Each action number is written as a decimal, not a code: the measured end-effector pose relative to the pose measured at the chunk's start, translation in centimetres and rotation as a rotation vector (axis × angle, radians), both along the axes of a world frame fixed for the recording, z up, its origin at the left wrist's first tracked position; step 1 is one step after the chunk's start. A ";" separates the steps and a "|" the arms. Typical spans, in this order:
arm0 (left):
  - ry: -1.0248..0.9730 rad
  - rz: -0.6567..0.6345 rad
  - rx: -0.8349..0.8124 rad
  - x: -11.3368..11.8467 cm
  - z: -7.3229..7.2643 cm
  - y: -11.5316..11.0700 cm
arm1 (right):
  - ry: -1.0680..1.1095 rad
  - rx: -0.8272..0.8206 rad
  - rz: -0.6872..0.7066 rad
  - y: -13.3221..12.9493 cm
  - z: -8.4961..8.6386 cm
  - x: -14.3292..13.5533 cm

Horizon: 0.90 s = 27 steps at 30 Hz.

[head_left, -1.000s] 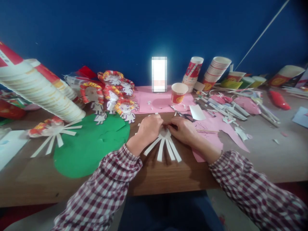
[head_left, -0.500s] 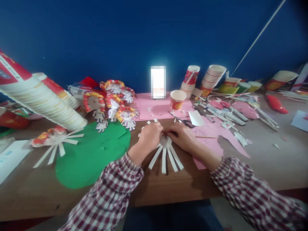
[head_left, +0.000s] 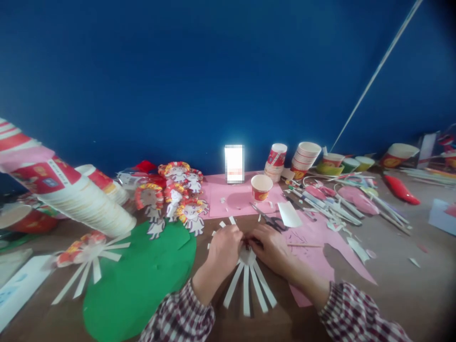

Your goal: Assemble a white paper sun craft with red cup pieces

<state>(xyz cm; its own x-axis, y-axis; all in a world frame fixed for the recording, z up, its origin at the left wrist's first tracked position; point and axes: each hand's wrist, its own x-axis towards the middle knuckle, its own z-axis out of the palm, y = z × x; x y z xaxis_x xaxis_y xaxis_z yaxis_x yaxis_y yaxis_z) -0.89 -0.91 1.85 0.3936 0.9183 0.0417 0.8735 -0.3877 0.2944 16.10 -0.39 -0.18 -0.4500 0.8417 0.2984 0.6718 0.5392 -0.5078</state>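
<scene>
My left hand (head_left: 225,246) and my right hand (head_left: 268,246) meet at the upper side of a white paper piece (head_left: 247,256) with long strips fanning out from a round middle. Fingers of both hands are pinched together there, around a small dark reddish bit that is too small to make out. Several strips spread toward me on the brown table, and others poke out beyond my left hand. Scissors (head_left: 273,222) lie just past my right hand, beside a white paper scrap (head_left: 289,214).
Left are a green paper sheet (head_left: 138,280), a second strip-cut piece (head_left: 96,266), figure cutouts (head_left: 190,213) and a leaning cup stack (head_left: 89,204). A single cup (head_left: 261,188) stands on pink paper (head_left: 221,199); cup stacks (head_left: 305,159), markers and scraps are at right.
The whole view has tilted up, so the table and hands sit lower in the picture. Both hands stay pinched at the same part of the white paper piece.
</scene>
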 end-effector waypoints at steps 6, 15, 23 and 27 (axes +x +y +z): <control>0.010 0.021 -0.040 0.0 0.3 0.1 | 0.018 -0.011 -0.017 0.1 -0.1 -0.1; 0.015 0.028 0.010 0.3 0.0 -0.1 | 0.009 -0.046 -0.020 0.2 -0.4 0.0; 0.023 0.018 0.019 0.3 -0.1 -0.1 | 0.012 -0.065 -0.010 0.3 -0.6 0.1; 0.031 0.008 0.022 0.2 -0.1 0.0 | 0.006 -0.063 -0.010 0.3 -0.7 0.1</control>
